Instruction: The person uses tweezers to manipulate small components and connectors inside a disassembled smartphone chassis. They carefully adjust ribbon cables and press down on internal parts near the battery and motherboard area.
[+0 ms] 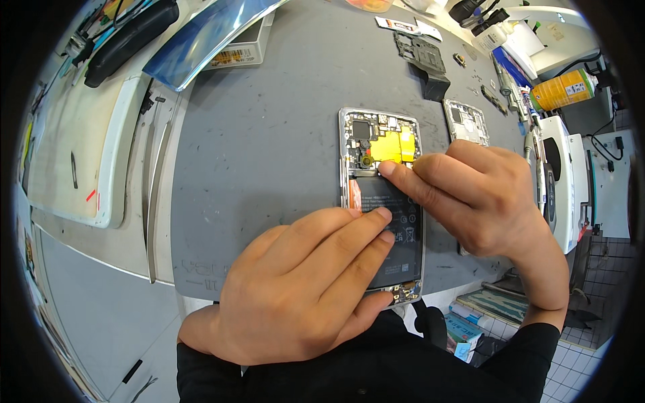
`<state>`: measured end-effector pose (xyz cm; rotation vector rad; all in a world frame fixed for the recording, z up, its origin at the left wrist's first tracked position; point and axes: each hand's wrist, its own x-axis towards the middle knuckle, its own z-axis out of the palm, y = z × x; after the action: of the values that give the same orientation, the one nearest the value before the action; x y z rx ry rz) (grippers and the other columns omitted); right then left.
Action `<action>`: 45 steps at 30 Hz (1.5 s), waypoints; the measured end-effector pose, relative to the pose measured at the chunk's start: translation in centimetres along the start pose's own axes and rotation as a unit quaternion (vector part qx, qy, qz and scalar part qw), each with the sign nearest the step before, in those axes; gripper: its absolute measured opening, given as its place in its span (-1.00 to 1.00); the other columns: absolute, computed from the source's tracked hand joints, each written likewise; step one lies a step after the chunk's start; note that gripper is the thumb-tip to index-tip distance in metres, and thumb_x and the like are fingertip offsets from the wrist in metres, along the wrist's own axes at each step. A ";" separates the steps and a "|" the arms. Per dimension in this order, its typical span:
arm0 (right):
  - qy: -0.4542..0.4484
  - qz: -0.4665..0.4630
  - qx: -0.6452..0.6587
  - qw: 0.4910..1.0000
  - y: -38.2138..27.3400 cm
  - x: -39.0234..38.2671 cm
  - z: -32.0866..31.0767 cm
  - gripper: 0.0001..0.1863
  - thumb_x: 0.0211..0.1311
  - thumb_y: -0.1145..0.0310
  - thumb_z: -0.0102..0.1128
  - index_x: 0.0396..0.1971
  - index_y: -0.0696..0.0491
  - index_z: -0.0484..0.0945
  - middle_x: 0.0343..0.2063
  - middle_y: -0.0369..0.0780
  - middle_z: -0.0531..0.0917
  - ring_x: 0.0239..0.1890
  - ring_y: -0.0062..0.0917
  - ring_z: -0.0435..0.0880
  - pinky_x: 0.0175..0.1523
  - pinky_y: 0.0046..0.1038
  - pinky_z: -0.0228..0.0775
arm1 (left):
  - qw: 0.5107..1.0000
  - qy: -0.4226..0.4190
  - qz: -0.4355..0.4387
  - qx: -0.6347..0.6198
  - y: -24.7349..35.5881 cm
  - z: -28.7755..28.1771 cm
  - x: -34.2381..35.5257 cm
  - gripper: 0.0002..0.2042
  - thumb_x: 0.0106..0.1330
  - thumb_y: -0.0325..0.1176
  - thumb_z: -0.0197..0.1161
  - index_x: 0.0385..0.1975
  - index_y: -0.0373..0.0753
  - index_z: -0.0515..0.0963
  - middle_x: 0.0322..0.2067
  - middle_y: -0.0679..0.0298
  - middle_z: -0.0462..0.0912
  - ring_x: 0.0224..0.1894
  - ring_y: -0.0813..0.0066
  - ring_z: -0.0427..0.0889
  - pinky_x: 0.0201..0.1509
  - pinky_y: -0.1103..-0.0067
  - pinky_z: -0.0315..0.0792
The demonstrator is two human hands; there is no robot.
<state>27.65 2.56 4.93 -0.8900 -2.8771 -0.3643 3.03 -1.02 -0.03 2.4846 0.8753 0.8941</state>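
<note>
An opened smartphone point(420, 221) lies upright before me on the grey mat, its inside facing up. Yellow film point(386, 146) covers part of its circuit board near the top. Below that sits a black battery point(396, 262). My left hand point(302, 282) rests over the battery with its fingers stretched out flat, the thumb close to the phone's bottom edge. Against the lower edge of the yellow film, my right hand point(477, 195) presses one digit tip, its other fingers curled in. Whether those curled fingers hold anything is hidden.
A second phone frame point(467, 121) lies partly under my right hand. Black phone parts point(420, 57) are farther back. Tweezers point(156, 195) lie at the mat's left, beside a white tray point(117, 161). A blue transparent sheet point(201, 47) leans over a box point(245, 54). An orange can point(563, 91) stands right.
</note>
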 end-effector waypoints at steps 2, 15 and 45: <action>0.006 -0.003 -0.010 1.000 -0.1 0.0 0.0 -0.53 -0.02 0.33 0.29 -0.03 0.08 0.80 -0.45 -0.41 0.53 -0.54 -0.65 0.42 -0.56 -0.55 0.25 | 1.000 0.000 0.002 0.000 0.0 0.0 0.0 -0.51 -0.10 -0.21 0.54 -0.10 -0.24 0.75 0.03 0.25 0.76 -0.02 0.24 0.69 0.06 0.41 0.62; 0.016 0.032 0.027 0.999 -0.5 0.0 0.0 -0.54 0.04 0.36 0.30 0.02 0.05 0.77 -0.39 -0.38 0.56 -0.50 -0.61 0.51 -0.54 -0.54 0.32 | 1.000 0.010 0.009 -0.004 -0.1 0.0 0.1 -0.53 -0.06 -0.22 0.53 -0.09 -0.26 0.74 0.03 0.24 0.75 -0.02 0.23 0.69 0.04 0.39 0.63; 0.058 0.391 -0.011 0.918 12.3 -5.4 1.0 -0.73 0.28 0.15 0.42 -0.14 -0.02 0.77 -0.35 -0.22 0.71 -0.28 -0.34 0.74 -0.15 -0.29 0.56 | 0.999 0.023 0.008 0.036 0.7 0.2 0.4 -0.55 -0.04 -0.35 0.55 -0.06 -0.16 0.74 0.05 0.34 0.74 -0.01 0.26 0.69 -0.01 0.43 0.61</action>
<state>39.02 9.77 5.44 -1.8200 -2.1587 -0.3365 3.74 -1.31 0.33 2.5456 0.9193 0.9449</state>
